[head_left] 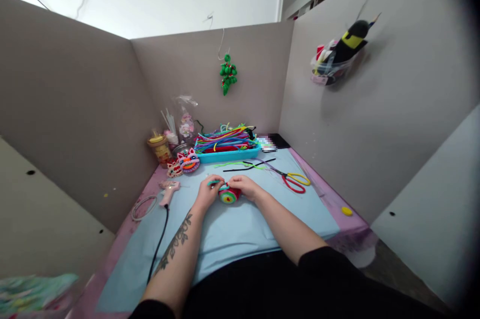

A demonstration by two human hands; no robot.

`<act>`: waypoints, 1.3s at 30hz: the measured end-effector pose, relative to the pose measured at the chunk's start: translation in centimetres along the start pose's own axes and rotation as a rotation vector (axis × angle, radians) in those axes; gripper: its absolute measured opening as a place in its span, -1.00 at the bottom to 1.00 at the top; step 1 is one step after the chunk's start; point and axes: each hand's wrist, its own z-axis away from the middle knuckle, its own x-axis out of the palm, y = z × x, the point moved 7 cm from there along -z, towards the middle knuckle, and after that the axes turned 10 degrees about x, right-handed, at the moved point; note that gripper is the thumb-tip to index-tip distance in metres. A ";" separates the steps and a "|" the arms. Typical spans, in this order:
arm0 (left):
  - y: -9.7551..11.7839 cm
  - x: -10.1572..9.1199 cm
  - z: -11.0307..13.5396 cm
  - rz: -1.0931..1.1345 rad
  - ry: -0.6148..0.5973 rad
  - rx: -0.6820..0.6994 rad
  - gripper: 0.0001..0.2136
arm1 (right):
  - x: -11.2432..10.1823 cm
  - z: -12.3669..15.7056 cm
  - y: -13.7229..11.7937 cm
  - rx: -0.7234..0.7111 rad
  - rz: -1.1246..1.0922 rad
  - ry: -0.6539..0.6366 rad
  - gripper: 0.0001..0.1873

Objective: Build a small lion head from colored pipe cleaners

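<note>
My left hand (208, 190) and my right hand (243, 187) meet over a small round pipe-cleaner figure (228, 198), ringed in red, green and yellow, near the middle of the table. The left fingers pinch a teal pipe cleaner (213, 182) at its upper left. On the other side, the right fingers are closed on the figure's red edge. Scissors (290, 180) with one yellow and one red handle lie to the right. Behind my hands are loose black and green pipe cleaners (243, 165). A pink glue gun (169, 192) rests at the left.
A blue tray (228, 156) heaped with colourful pipe cleaners stands at the back. Left of it are two finished lion-like faces (188, 161) and a brown cup (160, 150). Grey partitions (210, 79) enclose the table. A yellow disc (347, 211) lies near the right edge.
</note>
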 end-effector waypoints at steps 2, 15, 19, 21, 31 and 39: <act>-0.4 0.0 -0.1 0.027 0.001 -0.052 -0.85 | -0.1 0.0 -0.2 -0.039 -0.038 0.022 -0.69; -4.6 0.5 1.3 0.662 0.234 -0.539 -0.64 | 1.0 0.7 -0.9 -0.002 -0.443 -0.122 -0.71; -4.7 0.1 1.3 0.745 0.322 -0.543 -0.63 | 1.9 0.9 -1.2 -0.050 -0.379 -0.247 -0.62; -4.6 0.3 1.2 0.756 0.319 -0.540 -0.63 | 2.0 0.8 -1.1 -0.068 -0.346 -0.247 -0.62; -4.4 0.6 1.2 0.739 0.293 -0.519 -0.63 | 2.4 0.7 0.1 0.039 -0.306 -0.244 -0.79; -3.2 1.2 1.2 0.769 0.231 -0.518 -0.62 | 2.7 0.5 1.3 0.115 -0.238 -0.302 -0.74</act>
